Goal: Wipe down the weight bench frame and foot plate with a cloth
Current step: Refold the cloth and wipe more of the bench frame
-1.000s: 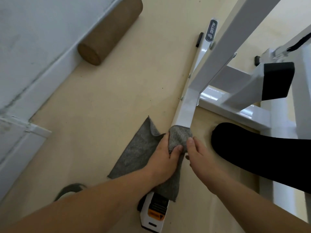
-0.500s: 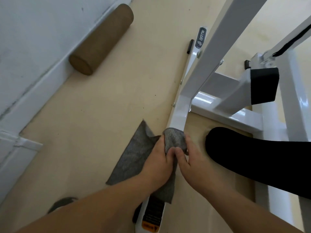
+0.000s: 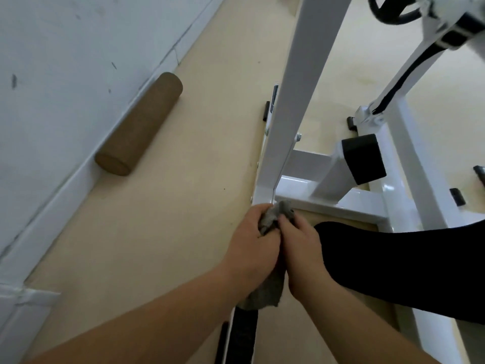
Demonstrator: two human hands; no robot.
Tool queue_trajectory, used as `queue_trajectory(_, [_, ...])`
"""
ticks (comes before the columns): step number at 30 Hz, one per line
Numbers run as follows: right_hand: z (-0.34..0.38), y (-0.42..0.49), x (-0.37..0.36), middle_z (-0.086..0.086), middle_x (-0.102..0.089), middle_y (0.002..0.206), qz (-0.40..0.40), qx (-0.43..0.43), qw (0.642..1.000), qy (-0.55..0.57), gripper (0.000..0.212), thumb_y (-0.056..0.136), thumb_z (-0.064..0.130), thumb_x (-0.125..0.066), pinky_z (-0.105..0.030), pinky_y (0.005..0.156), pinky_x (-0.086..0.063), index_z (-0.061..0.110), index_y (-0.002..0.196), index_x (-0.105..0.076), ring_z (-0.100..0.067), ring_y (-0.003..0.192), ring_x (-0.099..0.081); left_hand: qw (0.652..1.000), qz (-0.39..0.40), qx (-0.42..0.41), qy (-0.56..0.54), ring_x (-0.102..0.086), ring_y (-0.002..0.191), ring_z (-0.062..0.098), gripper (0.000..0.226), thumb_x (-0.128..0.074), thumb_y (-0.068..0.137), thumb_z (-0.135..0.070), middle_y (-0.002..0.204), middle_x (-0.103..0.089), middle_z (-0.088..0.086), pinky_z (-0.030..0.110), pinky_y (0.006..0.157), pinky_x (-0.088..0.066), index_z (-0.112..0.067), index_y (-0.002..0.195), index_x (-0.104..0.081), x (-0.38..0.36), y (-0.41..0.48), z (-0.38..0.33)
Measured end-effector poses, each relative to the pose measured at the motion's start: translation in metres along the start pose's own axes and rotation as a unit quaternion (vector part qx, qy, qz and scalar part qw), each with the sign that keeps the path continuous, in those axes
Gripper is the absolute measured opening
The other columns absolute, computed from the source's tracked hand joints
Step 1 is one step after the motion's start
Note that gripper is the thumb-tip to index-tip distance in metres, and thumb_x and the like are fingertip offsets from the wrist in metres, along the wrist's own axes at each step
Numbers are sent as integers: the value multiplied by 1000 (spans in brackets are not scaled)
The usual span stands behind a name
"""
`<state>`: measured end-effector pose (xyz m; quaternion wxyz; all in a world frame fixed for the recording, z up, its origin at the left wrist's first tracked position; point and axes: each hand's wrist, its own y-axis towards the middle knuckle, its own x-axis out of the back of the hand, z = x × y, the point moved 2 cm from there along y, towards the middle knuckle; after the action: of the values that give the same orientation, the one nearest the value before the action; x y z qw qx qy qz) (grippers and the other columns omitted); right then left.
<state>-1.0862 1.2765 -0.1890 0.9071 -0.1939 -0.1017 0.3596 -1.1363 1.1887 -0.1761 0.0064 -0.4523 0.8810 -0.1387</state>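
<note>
As two hands [image 3: 252, 248] [image 3: 301, 245] grip one cloth [image 3: 270, 290], one frame [image 3: 296, 101] stands.

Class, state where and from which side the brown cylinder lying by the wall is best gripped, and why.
Grip the brown cylinder mid-length, from above on the open floor side: it lies flat along the wall, which likely blocks the far side.

Place: a workout room; whether home or club cannot be told.
Main sign: white steel weight bench frame [image 3: 301, 101], built of welded tubes and bolts.
Padding: black pad [image 3: 363, 158] on a tube at the frame's right.
Left of frame: brown foam roller [image 3: 139, 124] lying against the white wall [image 3: 65, 61].
Under frame: pale smooth floor [image 3: 183, 219].
</note>
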Motion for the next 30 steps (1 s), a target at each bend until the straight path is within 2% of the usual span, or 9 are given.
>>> queue_trajectory(2, [4,6,14,-4,-69,96,-75,26,994,-76,11,105,24,-52,-36,73,-57,27,103,-62,-20,87,-68,1000,-8,-16,26,-65,93,-8,39,-64,97,-12,105,-66,-17,10,73,-52,-45,116,-55,2,4,6])
queue_trajectory(4, [8,9,29,5,-61,95,-127,85,971,-183,7,106,32,-49,-36,74,-54,37,102,-52,-13,86,-62,994,-27,-40,100,-61,110,-2,41,-65,98,-25,125,-61,-19,19,93,-53,-43,133,-52,6,7,19])
queue_trajectory(7, [0,15,40,16,-59,95,-120,127,947,-271,9,104,39,-52,-33,74,-54,47,99,-48,-8,87,-61,964,30,-29,263,-32,148,12,59,-48,106,-39,161,-34,-10,32,123,-27,-27,160,-28,4,14,48])
queue_trajectory(10, [-12,20,32,17,-66,93,-82,108,955,-262,5,102,35,-59,-19,73,-48,39,104,-60,-2,90,-62,960,100,5,263,5,157,6,67,-37,110,-35,169,9,-14,21,125,0,-18,165,-2,-3,19,83])
queue_trajectory(12, [-20,23,26,10,-72,87,-50,71,977,-197,10,102,31,-59,-16,70,-51,31,99,-69,-3,86,-66,969,98,-17,227,13,153,-5,64,-37,111,-27,161,20,-26,12,121,4,-20,164,-2,-4,19,103])
queue_trajectory(18, [-46,35,2,19,-63,109,76,-101,983,-135,31,110,43,-34,-6,54,-46,41,131,-57,5,93,-58,993,17,43,113,-18,147,-6,63,-48,108,-32,159,-18,-23,0,112,-7,-36,162,-15,8,20,127])
queue_trajectory(22, [-43,74,-13,2,-57,139,60,-123,972,-190,56,105,59,-32,-33,86,-54,38,156,-32,-17,112,-60,991,65,67,97,-36,142,-1,66,-50,106,-37,159,-30,-21,22,119,-31,-42,161,-14,12,23,127])
queue_trajectory(26, [-39,101,-29,-6,-60,133,29,-165,977,-130,57,103,59,-39,-38,79,-54,33,153,-32,-27,107,-63,988,81,74,111,-33,147,4,71,-53,105,-43,166,-24,-18,28,122,-30,-44,162,-11,19,27,123])
queue_trajectory(30, [-62,68,-32,-4,-50,146,-14,-96,982,-162,49,106,41,-43,-37,106,-40,35,153,-33,-28,132,-50,975,49,37,212,-7,154,-2,79,-57,102,-44,170,-6,-16,15,121,-7,-30,165,-11,37,16,125])
